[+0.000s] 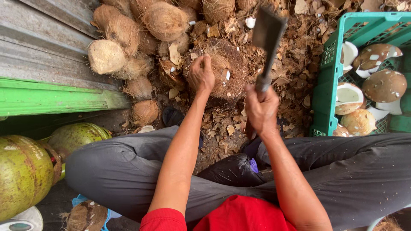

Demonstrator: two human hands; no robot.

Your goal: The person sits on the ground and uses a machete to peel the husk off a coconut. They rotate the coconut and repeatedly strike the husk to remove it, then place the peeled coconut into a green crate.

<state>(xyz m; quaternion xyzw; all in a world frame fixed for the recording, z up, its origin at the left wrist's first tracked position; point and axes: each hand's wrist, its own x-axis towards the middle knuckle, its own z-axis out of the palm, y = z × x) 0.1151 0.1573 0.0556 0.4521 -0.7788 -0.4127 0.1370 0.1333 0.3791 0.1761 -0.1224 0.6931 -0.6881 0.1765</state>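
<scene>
My left hand [201,75] grips a brown, fibrous coconut [220,68] that rests on a dark wooden chopping block [233,83] on the ground in front of me. The coconut shows a small white chipped spot on its right side. My right hand [261,108] is closed around the handle of a cleaver [268,34], whose broad dark blade is raised and blurred above and to the right of the coconut. I sit cross-legged in grey trousers and a red shirt.
A pile of husked coconuts [128,30] lies at the upper left beside a corrugated metal sheet [43,42] with a green edge. A green plastic crate [327,77] at the right holds peeled coconuts and white pieces. Shell chips litter the ground. Green gas cylinders [25,171] stand at the lower left.
</scene>
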